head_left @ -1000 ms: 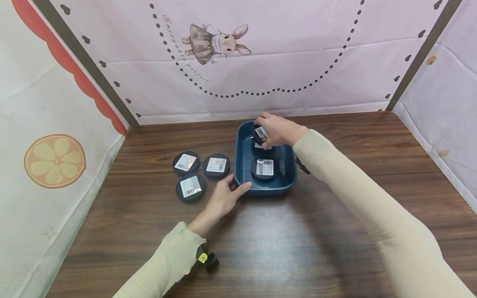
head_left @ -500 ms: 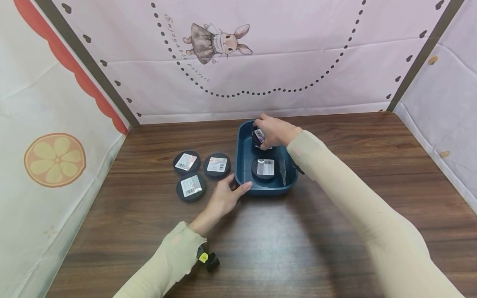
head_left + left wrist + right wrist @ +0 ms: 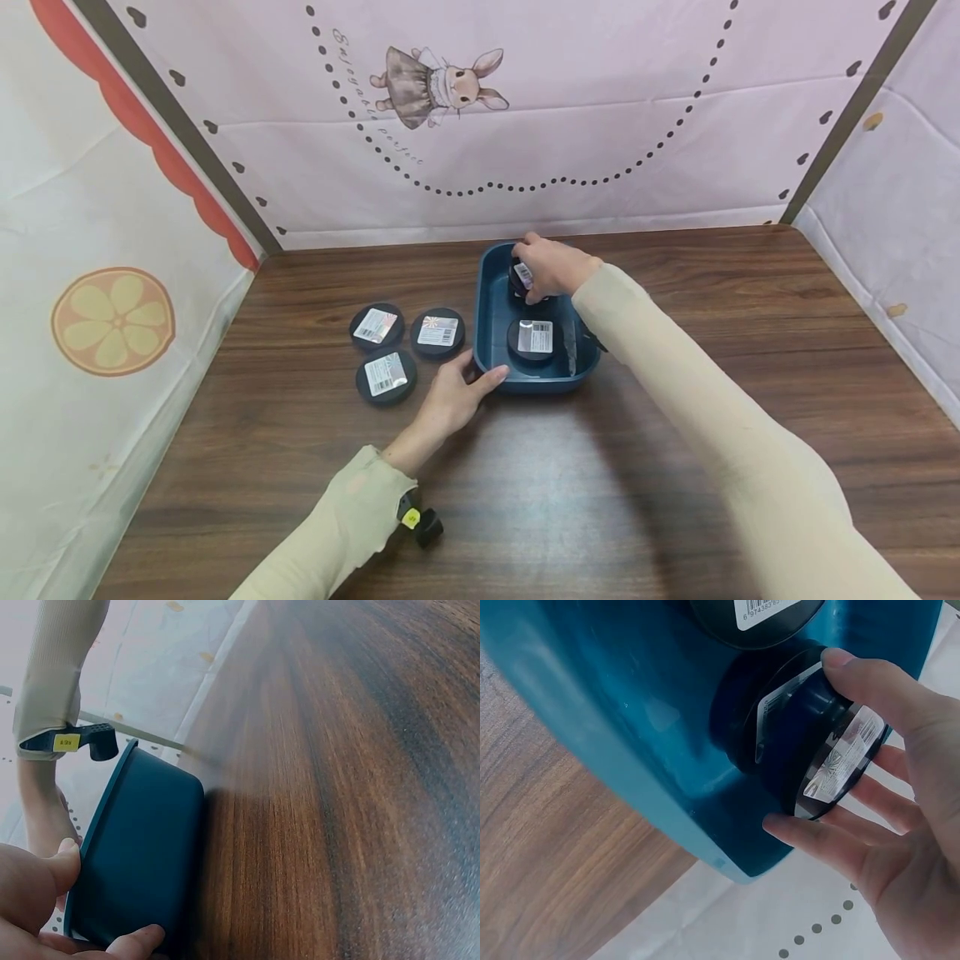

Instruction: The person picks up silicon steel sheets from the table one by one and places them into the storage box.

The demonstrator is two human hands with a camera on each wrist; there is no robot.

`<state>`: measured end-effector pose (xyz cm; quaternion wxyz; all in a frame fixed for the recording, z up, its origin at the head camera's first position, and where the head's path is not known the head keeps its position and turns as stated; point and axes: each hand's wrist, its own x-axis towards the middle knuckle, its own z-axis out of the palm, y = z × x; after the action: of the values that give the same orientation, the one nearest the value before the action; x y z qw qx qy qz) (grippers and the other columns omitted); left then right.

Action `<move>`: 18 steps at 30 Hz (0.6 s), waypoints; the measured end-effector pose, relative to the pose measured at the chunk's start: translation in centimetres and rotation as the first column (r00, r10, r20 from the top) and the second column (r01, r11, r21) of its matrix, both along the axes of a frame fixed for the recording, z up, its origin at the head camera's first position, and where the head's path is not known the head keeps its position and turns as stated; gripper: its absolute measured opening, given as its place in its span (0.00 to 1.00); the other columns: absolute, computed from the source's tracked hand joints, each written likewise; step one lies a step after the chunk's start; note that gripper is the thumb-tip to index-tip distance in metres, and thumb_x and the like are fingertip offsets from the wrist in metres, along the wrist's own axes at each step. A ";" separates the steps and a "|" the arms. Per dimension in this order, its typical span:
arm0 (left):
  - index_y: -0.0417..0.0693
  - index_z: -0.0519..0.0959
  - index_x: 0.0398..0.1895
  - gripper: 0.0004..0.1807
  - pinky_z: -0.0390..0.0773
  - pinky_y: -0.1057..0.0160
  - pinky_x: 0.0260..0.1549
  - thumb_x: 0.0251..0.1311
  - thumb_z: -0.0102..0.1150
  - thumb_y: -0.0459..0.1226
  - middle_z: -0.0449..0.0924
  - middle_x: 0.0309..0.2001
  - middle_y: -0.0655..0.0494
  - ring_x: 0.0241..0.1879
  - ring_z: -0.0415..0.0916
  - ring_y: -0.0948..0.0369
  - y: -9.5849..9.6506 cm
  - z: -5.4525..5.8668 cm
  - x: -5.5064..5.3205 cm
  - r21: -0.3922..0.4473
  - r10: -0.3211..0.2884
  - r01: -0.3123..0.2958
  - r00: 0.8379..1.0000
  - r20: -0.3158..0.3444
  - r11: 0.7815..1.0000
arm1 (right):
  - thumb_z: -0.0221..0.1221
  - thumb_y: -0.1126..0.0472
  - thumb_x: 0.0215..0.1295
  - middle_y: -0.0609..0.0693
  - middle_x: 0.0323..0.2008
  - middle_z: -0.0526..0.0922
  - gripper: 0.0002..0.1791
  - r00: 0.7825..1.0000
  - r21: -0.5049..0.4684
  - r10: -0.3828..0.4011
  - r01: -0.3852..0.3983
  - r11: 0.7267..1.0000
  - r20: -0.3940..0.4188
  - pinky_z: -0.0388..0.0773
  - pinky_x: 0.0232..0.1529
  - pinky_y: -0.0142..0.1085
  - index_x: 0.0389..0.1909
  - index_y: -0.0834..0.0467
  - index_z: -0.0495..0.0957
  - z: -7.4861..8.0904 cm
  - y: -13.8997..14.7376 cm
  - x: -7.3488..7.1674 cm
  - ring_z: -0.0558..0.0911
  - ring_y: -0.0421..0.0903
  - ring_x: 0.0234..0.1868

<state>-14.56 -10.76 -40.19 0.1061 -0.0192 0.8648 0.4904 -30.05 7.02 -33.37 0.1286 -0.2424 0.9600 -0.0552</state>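
The right hand point(image 3: 557, 268) is clamped on a black, round, glossy disc with a white label point(image 3: 522, 273), thumb and fingers about its edge; this held disc is tilted inside a deep blue, rounded-rectangular tub point(image 3: 491, 321), at the tub's 12 o'clock end, over a 2nd black, round, labelled disc point(image 3: 774, 709); whether these 2 touch, I cannot tell. The left hand point(image 3: 453, 396) grips the tub at its 7 o'clock corner, thumb at the rim and fingers against the outer wall; a 3rd black, round, labelled disc point(image 3: 534, 340) lies flat towards the tub's 6 o'clock end. 3 more black, round, labelled discs point(image 3: 438, 333) lie flat on the brown wood-grain table point(image 3: 615, 500), from 8 to 9 o'clock of the tub; a pinkish-white fabric backdrop point(image 3: 600, 83) with a printed rabbit stands at 12 o'clock.
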 end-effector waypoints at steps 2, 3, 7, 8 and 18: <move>0.44 0.70 0.70 0.31 0.69 0.45 0.69 0.68 0.61 0.48 0.74 0.67 0.43 0.67 0.73 0.49 0.0 0.0 0.0 0.001 0.002 -0.002 1.000 0.001 1.000 | 0.73 0.57 0.58 0.60 0.70 0.64 0.45 1.000 0.011 0.003 -0.003 1.000 -0.001 0.71 0.69 0.48 0.73 0.60 0.62 -0.1 -0.1 0.0 0.75 0.54 0.64; 0.44 0.70 0.70 0.31 0.69 0.45 0.69 0.68 0.61 0.48 0.74 0.68 0.43 0.67 0.73 0.49 0.0 0.0 0.0 0.001 0.003 -0.003 1.000 0.002 1.000 | 0.73 0.57 0.58 0.61 0.69 0.65 0.45 1.000 0.016 0.005 -0.005 1.000 -0.001 0.71 0.70 0.48 0.73 0.60 0.62 -0.1 -0.1 0.0 0.75 0.54 0.64; 0.45 0.71 0.70 0.31 0.68 0.46 0.69 0.68 0.61 0.48 0.74 0.68 0.43 0.68 0.72 0.49 0.0 0.0 0.0 0.002 0.004 -0.004 1.000 0.003 1.000 | 0.73 0.56 0.58 0.61 0.69 0.65 0.45 1.000 0.037 0.016 -0.016 0.999 0.008 0.70 0.70 0.48 0.73 0.60 0.62 -0.2 -0.4 -0.1 0.74 0.54 0.65; 0.44 0.71 0.70 0.31 0.69 0.46 0.69 0.68 0.61 0.48 0.74 0.68 0.43 0.68 0.72 0.50 0.0 0.0 0.0 0.004 0.004 -0.004 1.000 0.002 1.000 | 0.73 0.56 0.58 0.61 0.69 0.65 0.45 1.000 0.041 0.017 -0.017 0.999 0.010 0.70 0.70 0.47 0.74 0.60 0.62 -0.3 -0.4 -0.1 0.74 0.54 0.65; 0.44 0.71 0.69 0.31 0.69 0.46 0.69 0.68 0.61 0.48 0.75 0.67 0.43 0.65 0.74 0.50 -0.1 -0.1 0.0 0.005 0.000 0.000 1.000 -0.004 1.000 | 0.73 0.57 0.58 0.60 0.70 0.64 0.46 1.000 0.052 -0.002 0.001 0.999 0.012 0.68 0.72 0.49 0.74 0.59 0.61 -0.4 -0.9 0.2 0.73 0.54 0.68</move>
<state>-14.60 -10.83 -40.31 0.1045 -0.0183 0.8638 0.4925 -29.89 6.10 -33.81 0.1407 -0.2380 0.9605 -0.0316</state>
